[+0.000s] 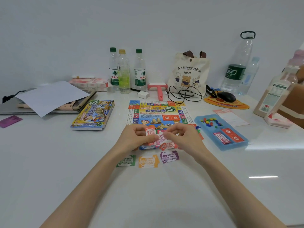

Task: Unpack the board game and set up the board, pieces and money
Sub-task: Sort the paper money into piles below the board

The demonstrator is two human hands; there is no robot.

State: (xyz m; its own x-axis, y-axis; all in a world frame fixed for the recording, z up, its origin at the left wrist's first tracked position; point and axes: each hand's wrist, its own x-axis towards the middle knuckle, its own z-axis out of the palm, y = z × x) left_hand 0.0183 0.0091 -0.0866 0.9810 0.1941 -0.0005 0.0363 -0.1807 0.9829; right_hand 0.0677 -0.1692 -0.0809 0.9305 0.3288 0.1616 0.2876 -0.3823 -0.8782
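Observation:
The game board (158, 112) lies unfolded flat at the table's middle. Over its near edge my left hand (137, 137) grips a small stack of paper money (152, 132), and my right hand (182, 134) pinches a pink note at the stack's right end. Below the hands lie piles of notes: blue (147, 146) and red (169, 145), then green (126, 160), orange (148, 161) and purple (169, 156). The blue plastic tray (236, 146) to the right holds several coloured pieces (210, 121) and two card packs (227, 136). The game box (93, 115) lies left of the board.
Three bottles (125, 71), a pink lint roller (158, 89), a charger and a bear tote bag (189, 73) line the back. A mouse on an orange pad (227, 101) and large bottles stand at the right. A laptop under white paper (51, 96) sits at the left.

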